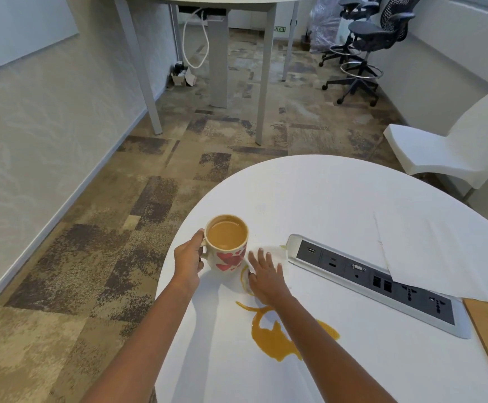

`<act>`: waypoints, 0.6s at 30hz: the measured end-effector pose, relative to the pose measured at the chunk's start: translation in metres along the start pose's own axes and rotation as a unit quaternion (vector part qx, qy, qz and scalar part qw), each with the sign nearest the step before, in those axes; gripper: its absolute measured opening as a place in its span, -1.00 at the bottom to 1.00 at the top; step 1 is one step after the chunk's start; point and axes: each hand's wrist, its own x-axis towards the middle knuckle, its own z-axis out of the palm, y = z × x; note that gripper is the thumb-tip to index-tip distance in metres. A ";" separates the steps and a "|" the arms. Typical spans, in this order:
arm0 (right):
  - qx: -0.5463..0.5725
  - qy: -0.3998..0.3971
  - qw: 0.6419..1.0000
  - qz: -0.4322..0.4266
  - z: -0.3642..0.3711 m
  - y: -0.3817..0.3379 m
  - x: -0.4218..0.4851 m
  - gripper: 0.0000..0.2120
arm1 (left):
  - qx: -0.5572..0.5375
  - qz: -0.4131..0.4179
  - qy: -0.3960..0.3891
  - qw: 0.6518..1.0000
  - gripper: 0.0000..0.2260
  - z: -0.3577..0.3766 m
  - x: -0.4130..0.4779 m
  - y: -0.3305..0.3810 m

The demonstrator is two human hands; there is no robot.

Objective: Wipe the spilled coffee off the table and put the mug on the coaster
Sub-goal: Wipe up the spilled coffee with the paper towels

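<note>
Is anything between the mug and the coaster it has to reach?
Yes. Between the mug and the coaster at the right edge lie the right hand, the coffee spill and the socket panel.

A white table (309,193) is stained by a pool of spilled coffee (274,341) and a ring (244,279) beside the mug (227,242). A socket panel (376,280) is set into it, partly covered by paper sheets (429,251), with a wooden coaster (482,330) nearby.
</note>
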 end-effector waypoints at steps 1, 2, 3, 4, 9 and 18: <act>-0.002 0.000 1.000 -0.012 0.002 -0.002 -0.001 -0.50 | -0.002 0.002 0.002 1.000 -0.68 0.000 0.000 0.000; -0.004 0.000 1.000 -0.024 0.004 -0.004 -0.002 -0.51 | -0.005 0.004 0.005 1.000 -0.68 -0.001 0.000 0.000; -0.011 0.000 0.999 -0.035 0.007 -0.004 -0.003 -0.51 | -0.008 0.005 0.007 1.000 -0.67 -0.001 -0.001 0.001; -0.022 -0.002 0.999 -0.049 0.009 -0.004 -0.005 -0.51 | -0.012 0.004 0.010 1.000 -0.67 -0.002 -0.001 0.002; -0.097 -0.030 0.984 -0.144 0.013 0.005 -0.017 -0.49 | -0.035 -0.005 0.022 0.999 -0.69 -0.004 -0.006 0.004; -0.218 -0.099 0.928 -0.285 -0.014 0.048 -0.030 -0.50 | -0.021 -0.005 0.018 1.000 -0.69 -0.005 -0.010 0.000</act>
